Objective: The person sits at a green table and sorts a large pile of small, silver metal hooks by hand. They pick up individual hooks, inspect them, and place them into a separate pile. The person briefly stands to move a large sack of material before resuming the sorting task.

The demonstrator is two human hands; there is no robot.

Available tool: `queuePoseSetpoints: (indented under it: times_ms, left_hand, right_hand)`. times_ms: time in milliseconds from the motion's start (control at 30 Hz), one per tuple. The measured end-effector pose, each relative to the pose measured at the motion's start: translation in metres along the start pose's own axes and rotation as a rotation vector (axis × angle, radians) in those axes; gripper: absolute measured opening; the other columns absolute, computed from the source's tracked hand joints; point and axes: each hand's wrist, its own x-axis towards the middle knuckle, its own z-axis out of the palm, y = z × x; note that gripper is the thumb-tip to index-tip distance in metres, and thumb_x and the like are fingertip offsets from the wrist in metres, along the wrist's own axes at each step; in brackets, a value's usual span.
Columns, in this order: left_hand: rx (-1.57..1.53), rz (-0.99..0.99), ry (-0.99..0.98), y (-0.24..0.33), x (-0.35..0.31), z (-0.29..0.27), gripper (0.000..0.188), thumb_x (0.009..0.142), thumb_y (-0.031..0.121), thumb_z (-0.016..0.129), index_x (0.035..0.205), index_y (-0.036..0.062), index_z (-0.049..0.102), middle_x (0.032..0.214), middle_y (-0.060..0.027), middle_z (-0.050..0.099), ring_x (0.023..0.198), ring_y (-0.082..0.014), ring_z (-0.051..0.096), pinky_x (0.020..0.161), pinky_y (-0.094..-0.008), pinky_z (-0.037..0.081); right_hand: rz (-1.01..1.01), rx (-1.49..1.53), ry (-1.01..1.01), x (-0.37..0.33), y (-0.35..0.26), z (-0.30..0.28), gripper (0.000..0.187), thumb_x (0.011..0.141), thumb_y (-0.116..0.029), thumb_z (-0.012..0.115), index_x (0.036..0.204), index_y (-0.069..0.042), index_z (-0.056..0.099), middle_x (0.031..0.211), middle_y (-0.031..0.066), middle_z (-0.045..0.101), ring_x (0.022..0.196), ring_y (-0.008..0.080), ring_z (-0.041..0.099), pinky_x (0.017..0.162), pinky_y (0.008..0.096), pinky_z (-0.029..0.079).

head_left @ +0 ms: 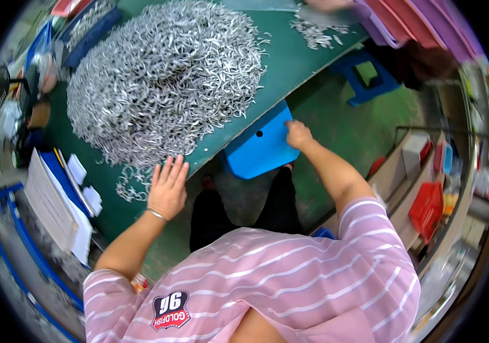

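Observation:
My left hand (168,187) rests on the near edge of the green table (296,64), its fingers spread and holding nothing. Just left of its fingertips lie a few small curved silvery pieces (132,183). Beyond them rises a big heap of similar silvery pieces (167,74), metallic in look. My right hand (299,135) is closed on the right edge of a blue plastic stool (261,151) with a round dark hole in its top. The stool stands low by the table, between my legs and the table edge. Part of the right hand's grip is hidden.
At the far right, another person's blurred hand (333,4) is above a smaller group of pieces (318,35). Pink and purple bins (390,26) and a second blue stool (364,77) stand there. Papers and folders (64,194) lie left; shelving with a red tray (427,211) is right.

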Motion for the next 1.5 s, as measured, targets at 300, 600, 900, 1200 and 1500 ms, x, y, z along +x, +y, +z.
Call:
queuePoseSetpoints:
  times_ms: [300,600,900,1200,1500]
  left_hand:
    - [0.067,-0.053,-0.078,0.001,-0.004,-0.002,0.066,0.069,0.007,0.065,0.132,0.0074,0.049,0.142,-0.013,0.044,0.131,-0.0347,0.041,0.11,-0.051,0.026]
    - [0.104,-0.052,-0.064,0.003,-0.012,0.008,0.059,0.069,0.006,0.062,0.127,0.0043,0.052,0.137,-0.0184,0.048,0.128,-0.0405,0.043,0.108,-0.0548,0.028]
    - [0.134,-0.012,-0.088,-0.001,-0.02,0.012,0.068,0.067,0.003,0.061,0.133,-0.0012,0.041,0.139,-0.0274,0.041,0.129,-0.0483,0.039,0.108,-0.0602,0.025]
    - [0.134,-0.035,-0.054,0.0,-0.023,0.014,0.068,0.065,0.003,0.061,0.131,0.0022,0.045,0.138,-0.0233,0.044,0.128,-0.0448,0.041,0.107,-0.0597,0.028]
    - [0.112,-0.035,-0.063,-0.001,-0.02,0.012,0.069,0.065,0.003,0.062,0.132,0.0027,0.045,0.14,-0.0218,0.043,0.13,-0.0438,0.039,0.107,-0.0588,0.027]
  right_hand:
    - [-0.488,-0.266,0.253,0.176,-0.003,-0.003,0.047,0.086,-0.027,0.054,0.131,-0.016,0.048,0.139,0.0128,0.044,0.128,0.0321,0.042,0.107,0.0474,0.034]
    - [-1.902,0.246,-0.5,-0.101,-0.039,0.215,0.056,0.085,-0.04,0.06,0.135,-0.016,0.049,0.146,0.012,0.038,0.135,0.0303,0.035,0.112,0.053,0.025]
    - [0.08,-0.879,0.075,0.148,0.11,-0.027,0.027,0.088,-0.023,0.055,0.103,-0.004,0.067,0.112,0.0121,0.063,0.105,0.0217,0.059,0.081,0.0369,0.047]
    - [-1.128,-0.126,-0.175,-0.035,-0.03,0.147,0.048,0.094,-0.025,0.049,0.135,-0.001,0.044,0.141,0.0186,0.044,0.128,0.0324,0.042,0.105,0.0529,0.033]
    - [-0.745,0.564,0.152,0.101,-0.009,0.093,0.037,0.087,-0.022,0.054,0.121,-0.008,0.057,0.128,0.0167,0.054,0.118,0.0341,0.05,0.1,0.0492,0.038]
